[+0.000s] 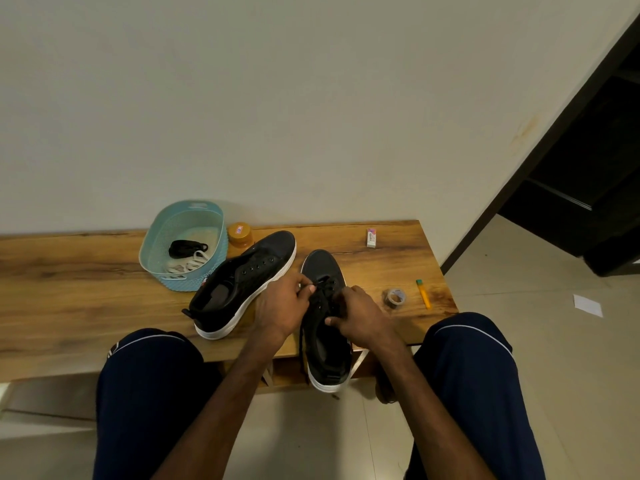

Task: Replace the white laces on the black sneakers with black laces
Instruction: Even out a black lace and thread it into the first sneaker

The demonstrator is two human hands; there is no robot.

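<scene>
Two black sneakers with white soles lie on a wooden table [69, 271]. The left sneaker [242, 282] has bare eyelets and no lace. The right sneaker [325, 341] points away from me, its heel past the table's front edge. A black lace [323, 289] runs through its front eyelets. My left hand [282, 306] pinches the lace at the eyelets. My right hand [360, 313] grips the sneaker's right side, fingers curled at the lacing. A loose lace end [302, 344] hangs down the sneaker's left side.
A light blue basket [156, 244] at the back left holds a bundled black lace [185, 248] and white laces [190, 263]. An orange-lidded jar [239, 234] stands beside it. A small box [371, 238], a tape roll [395, 297] and an orange cutter [424, 293] lie to the right. My knees flank the table's front edge.
</scene>
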